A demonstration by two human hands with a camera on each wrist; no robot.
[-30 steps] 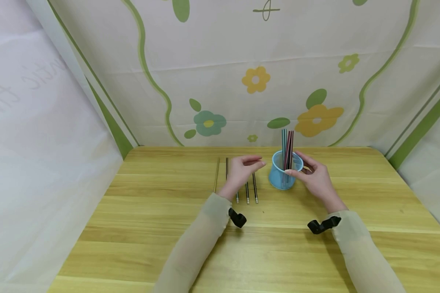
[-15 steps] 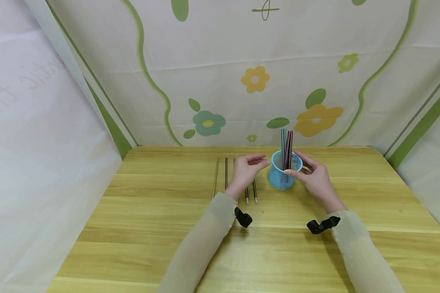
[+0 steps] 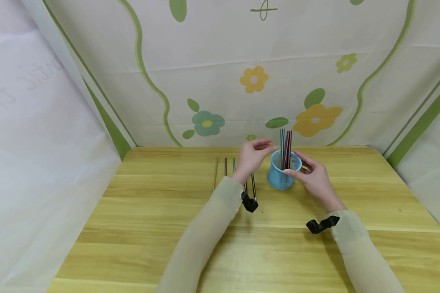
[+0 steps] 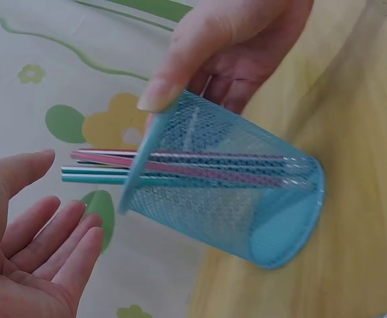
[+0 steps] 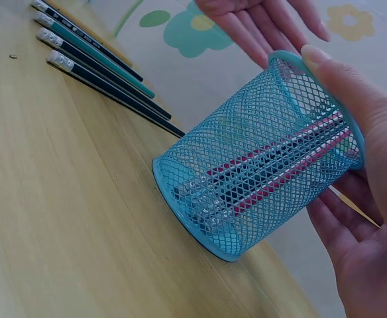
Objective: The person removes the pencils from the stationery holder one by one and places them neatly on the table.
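A light-blue mesh pencil cup [image 3: 276, 180] stands on the table with several teal, pinkish-red and dark pencils [image 4: 107, 157] inside, eraser ends down. My right hand [image 3: 316, 179] grips it at the right, thumb on the rim and fingers round the outer wall. To the left of the cup my left hand [image 3: 252, 158] is raised beside the pencil tops, fingers relaxed and apart, holding nothing. Under and beside the left forearm lies a row of pencils: a gold one [image 3: 215, 175], black ones [image 5: 114, 96] and a teal one [image 5: 97, 53]. The forearm hides parts of them.
A wood-grain table [image 3: 139, 228] spreads around the hands. Behind it hangs a white cloth [image 3: 205, 53] with printed flowers, and another cloth wall [image 3: 40, 162] rises on the left. A tiny dark speck [image 5: 12, 56] lies near the pencils.
My left hand has moved up and to the right, closer to the cup's rim and the pencil tops. The right hand and the cup have stayed in place.
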